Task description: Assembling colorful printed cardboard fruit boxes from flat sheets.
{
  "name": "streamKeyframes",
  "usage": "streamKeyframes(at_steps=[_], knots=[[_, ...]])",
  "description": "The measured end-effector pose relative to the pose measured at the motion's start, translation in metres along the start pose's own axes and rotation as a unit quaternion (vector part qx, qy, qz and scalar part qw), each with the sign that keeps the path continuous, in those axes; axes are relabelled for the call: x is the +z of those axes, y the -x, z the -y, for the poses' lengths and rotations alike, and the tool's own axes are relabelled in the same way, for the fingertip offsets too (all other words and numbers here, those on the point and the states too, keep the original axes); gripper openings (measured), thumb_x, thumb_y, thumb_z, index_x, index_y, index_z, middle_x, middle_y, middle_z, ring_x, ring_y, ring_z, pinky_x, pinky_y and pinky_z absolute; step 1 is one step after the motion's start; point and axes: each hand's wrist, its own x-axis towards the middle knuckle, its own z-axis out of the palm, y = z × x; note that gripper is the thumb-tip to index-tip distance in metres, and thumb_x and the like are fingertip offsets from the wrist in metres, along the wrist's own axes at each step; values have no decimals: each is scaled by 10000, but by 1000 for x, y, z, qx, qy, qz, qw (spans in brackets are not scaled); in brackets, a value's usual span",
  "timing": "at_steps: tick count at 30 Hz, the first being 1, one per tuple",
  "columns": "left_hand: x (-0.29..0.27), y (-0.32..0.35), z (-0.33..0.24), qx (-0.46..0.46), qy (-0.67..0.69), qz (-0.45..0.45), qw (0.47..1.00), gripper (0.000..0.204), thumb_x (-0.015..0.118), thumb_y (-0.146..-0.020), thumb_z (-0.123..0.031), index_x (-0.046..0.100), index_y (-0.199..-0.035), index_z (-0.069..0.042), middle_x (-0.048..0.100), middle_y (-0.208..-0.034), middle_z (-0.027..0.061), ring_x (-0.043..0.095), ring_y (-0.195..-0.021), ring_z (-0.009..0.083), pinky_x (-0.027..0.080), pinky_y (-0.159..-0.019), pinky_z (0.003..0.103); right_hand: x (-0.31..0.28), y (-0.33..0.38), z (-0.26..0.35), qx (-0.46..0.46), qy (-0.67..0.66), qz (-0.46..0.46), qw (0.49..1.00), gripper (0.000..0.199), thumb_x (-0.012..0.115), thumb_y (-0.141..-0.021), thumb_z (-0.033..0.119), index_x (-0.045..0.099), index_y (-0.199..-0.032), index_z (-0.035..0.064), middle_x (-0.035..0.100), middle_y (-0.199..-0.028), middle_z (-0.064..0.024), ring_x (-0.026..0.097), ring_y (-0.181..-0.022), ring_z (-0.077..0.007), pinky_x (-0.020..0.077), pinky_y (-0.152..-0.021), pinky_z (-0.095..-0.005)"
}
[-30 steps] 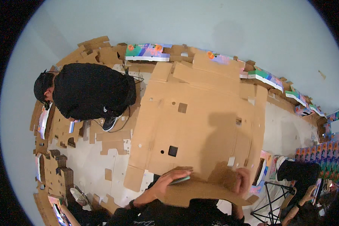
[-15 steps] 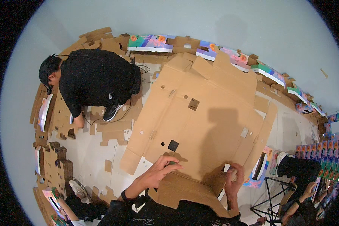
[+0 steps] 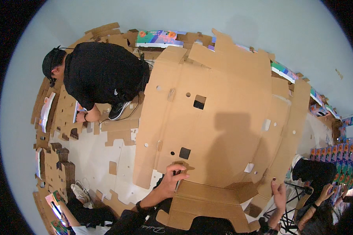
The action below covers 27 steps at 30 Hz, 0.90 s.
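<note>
A large unfolded cardboard box blank (image 3: 223, 141) spreads before me, with creases, round holes and square cut-outs. Its near flap (image 3: 208, 199) is raised along a crease, close to my body. My left hand (image 3: 170, 184) is at the left end of that crease, fingers curled toward the thumb around a small dark thing I cannot make out. My right hand (image 3: 278, 194) is at the near right edge of the blank, beside a small hole, fingers extended and slightly apart, touching the edge.
At left a person in black (image 3: 106, 74) crouches over flattened cardboard. Stacked cardboard (image 3: 64, 172) and colourful printed boxes (image 3: 157, 38) line the wall. Another person sits at lower right by a black folding stool (image 3: 288, 215), near a row of printed boxes (image 3: 337, 156). Someone at lower left holds a printed box.
The blank has shifted and its right side has spread outward. My right hand has moved right with that side; my left hand has moved slightly right. The crouching person's arm has shifted.
</note>
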Motion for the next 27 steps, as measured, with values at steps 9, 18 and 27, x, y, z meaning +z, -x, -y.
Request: streamKeyframes(at_steps=[9, 18, 27], knots=[[3, 6, -12, 2, -68, -38, 997, 736, 946, -703, -319, 571, -1319, -171, 410, -1327, 140, 454, -1170, 316, 451, -919, 417, -24, -13, 12, 120, 117, 163, 972, 558, 692, -994, 464, 622, -1334, 28, 706, -1138, -40, 610, -995, -158, 493, -860, -312], [10, -1, -17, 36, -30, -21, 999, 609, 921, -739, -227, 633, -1275, -207, 449, -1297, 116, 507, -1053, 272, 472, -802, 371, -13, 40, 16, 35, -394, 115, 911, 966, 821, -797, 222, 313, -1564, -75, 498, -1538, -195, 545, -1368, -301, 425, -1141, -391], [13, -10, -23, 19, -14, -4, 1000, 447, 810, -844, -88, 705, -1251, -242, 515, -1271, 95, 566, -1010, 267, 498, -796, 366, -4, 42, 38, -120, -192, 49, 973, 992, 840, -833, 463, 363, -1558, -19, 483, -1534, -170, 515, -1382, -285, 403, -1157, -423]])
